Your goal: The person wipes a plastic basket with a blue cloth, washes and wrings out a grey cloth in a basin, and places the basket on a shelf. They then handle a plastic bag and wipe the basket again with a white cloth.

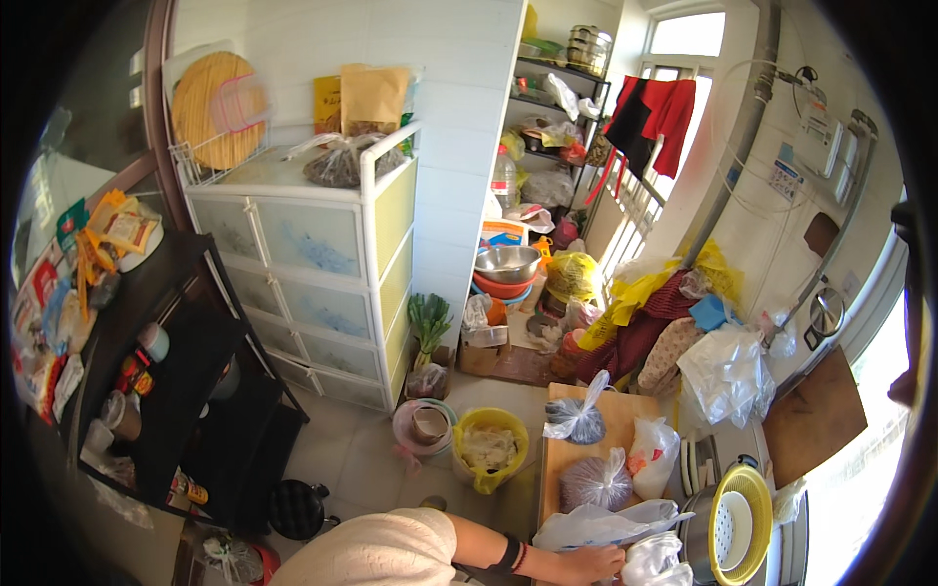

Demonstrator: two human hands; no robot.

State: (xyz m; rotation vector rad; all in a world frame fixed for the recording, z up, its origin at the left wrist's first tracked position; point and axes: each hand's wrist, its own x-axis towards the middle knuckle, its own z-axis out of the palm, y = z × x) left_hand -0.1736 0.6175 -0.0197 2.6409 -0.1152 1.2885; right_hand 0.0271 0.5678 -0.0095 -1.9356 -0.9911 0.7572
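A bare forearm with a dark wristband and a red bead bracelet reaches across the bottom of the view. It ends in a hand, which looks like my left hand (592,564), at a white plastic bag (654,560) on the wooden worktop (551,480). The fingers are bent against the bag; whether they grip it is unclear. Just beyond the hand lies a flat clear plastic bag (601,524). Further back are a knotted bag of small dark grains (595,483), a white bag with orange-red contents (654,458) and another tied bag (579,419). My right hand is out of view.
A yellow colander (762,538) rests on a pot at the right. On the floor are a yellow-lined bin (491,448), stacked basins (423,426) and a black pan-like object (296,508). A drawer cabinet (315,242) and a black shelf rack (176,366) stand at the left.
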